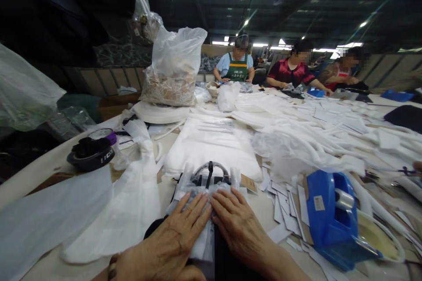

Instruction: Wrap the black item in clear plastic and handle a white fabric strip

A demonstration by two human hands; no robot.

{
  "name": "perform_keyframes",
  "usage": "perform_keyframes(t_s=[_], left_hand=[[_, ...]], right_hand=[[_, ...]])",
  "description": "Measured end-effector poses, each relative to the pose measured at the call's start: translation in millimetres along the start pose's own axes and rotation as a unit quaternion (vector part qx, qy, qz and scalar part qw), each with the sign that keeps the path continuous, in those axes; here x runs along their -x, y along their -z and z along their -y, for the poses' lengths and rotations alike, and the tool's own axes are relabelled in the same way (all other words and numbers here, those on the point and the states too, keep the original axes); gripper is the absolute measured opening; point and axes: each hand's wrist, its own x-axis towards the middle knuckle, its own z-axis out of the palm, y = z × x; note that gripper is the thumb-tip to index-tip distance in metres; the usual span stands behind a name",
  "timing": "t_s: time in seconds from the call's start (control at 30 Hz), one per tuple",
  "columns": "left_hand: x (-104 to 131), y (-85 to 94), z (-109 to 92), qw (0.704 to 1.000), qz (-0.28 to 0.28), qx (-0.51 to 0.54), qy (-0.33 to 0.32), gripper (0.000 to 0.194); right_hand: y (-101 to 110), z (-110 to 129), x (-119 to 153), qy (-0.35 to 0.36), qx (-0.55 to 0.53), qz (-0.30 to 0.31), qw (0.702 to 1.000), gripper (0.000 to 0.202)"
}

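Both hands, left (180,230) and right (235,219), flat, fingers spread, pressing bagged dark garment (206,184); garment's near end hidden. Blue tape dispenser (331,217) crowds right.

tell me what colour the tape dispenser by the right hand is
Blue: the tape dispenser shows best in the head view, on the table just right of the right hand.

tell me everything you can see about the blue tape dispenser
The blue plastic tape dispenser sits on the table's near right edge, amid scattered white paper slips. It has a chunky glossy body, a small white label on its side and a pale roll held in its open top. Neither hand touches it; the right hand lies to its left.
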Motion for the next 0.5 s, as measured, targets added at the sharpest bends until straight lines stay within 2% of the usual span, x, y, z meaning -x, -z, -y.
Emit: perform_keyframes(t_s=[0.13, 0.23, 0.33, 0.5], left_hand=[[2.9, 11.2, -5.0, 0.999, 0.033, -0.009, -0.003, 0.099], [4.5, 15.6, -9.3, 0.999, -0.011, -0.037, -0.022, 0.094], [4.7, 15.3, -10.7, 0.995, -0.058, -0.068, -0.034, 0.086], [2.0, 10.2, -6.9, 0.982, -0.135, -0.116, -0.066, 0.081]], right_hand=[[6.2, -6.4, 11.2, -0.014, 0.0, -0.036, 0.999, 0.034], [17.4, -13.8, 31.5, -0.034, 0.023, -0.127, 0.991, 0.029], [21.7, -20.5, 69.4, -0.078, 0.035, -0.196, 0.977, 0.027], [17.9, -33.3, 150.6, -0.18, 0.037, -0.214, 0.959, 0.031]])
